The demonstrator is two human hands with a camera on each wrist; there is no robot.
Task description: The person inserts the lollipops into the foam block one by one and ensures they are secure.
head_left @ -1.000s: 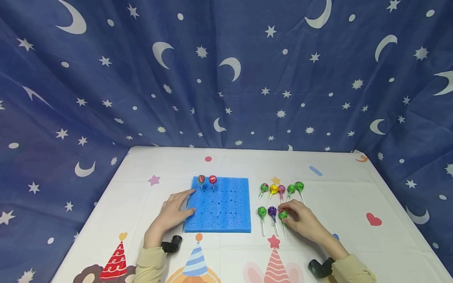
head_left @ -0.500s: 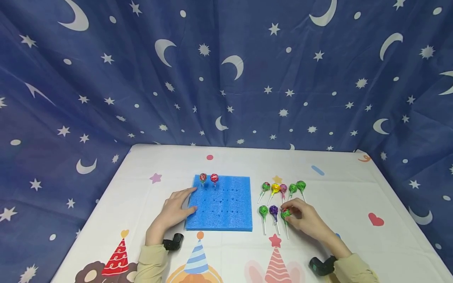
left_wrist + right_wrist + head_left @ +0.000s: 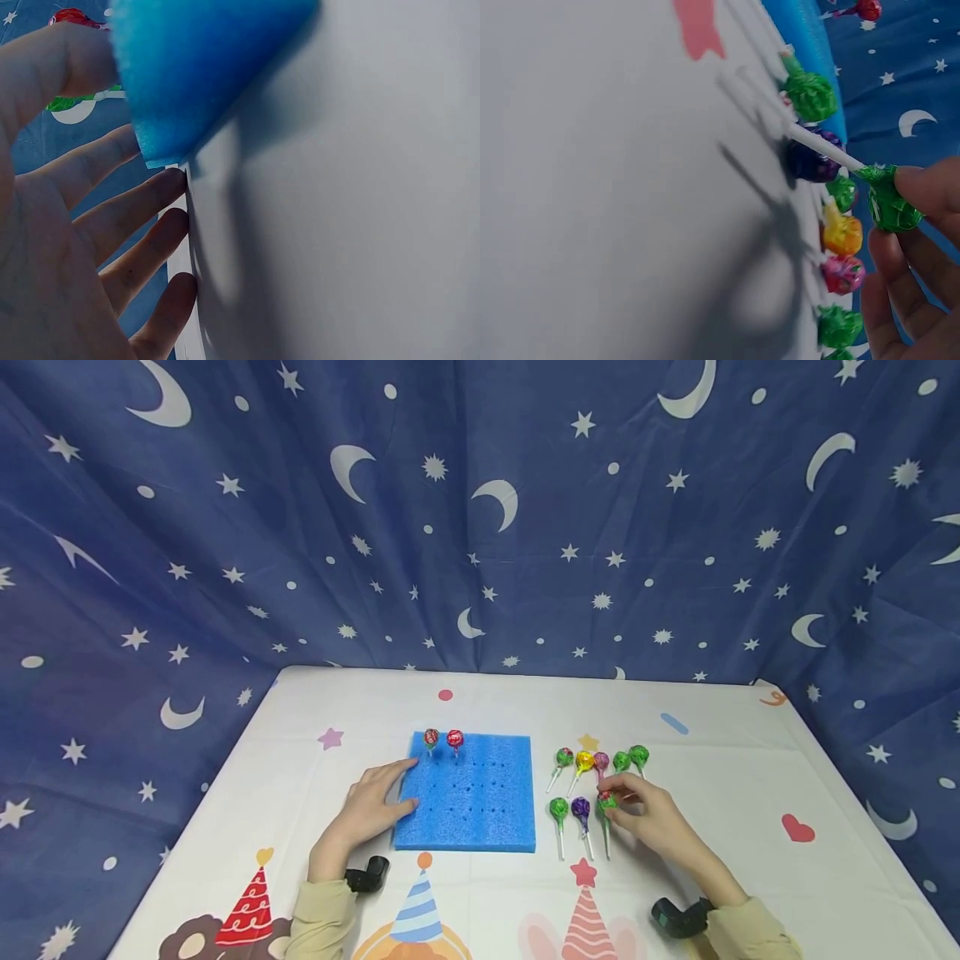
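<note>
My right hand pinches a lollipop by its green and red wrapped head, between thumb and fingers. In the right wrist view that lollipop is raised off the table, its white stick apart from its shadow. My left hand rests at the left edge of a blue foam board dotted with small holes. Its fingers are spread, with several fingertips against the white surface beside the foam. Two lollipops, a red and green one and a red one, stand upright in the board's back left corner.
Left of my right hand lie a green lollipop and a purple one. Behind them is a row with a red-green lollipop, a yellow one, a pink one and two green ones. A starry blue curtain hangs behind the table.
My right hand has moved slightly away from me and lifted the lollipop off the table, its stick swinging more upright in view. The left hand stays on the board's edge.
</note>
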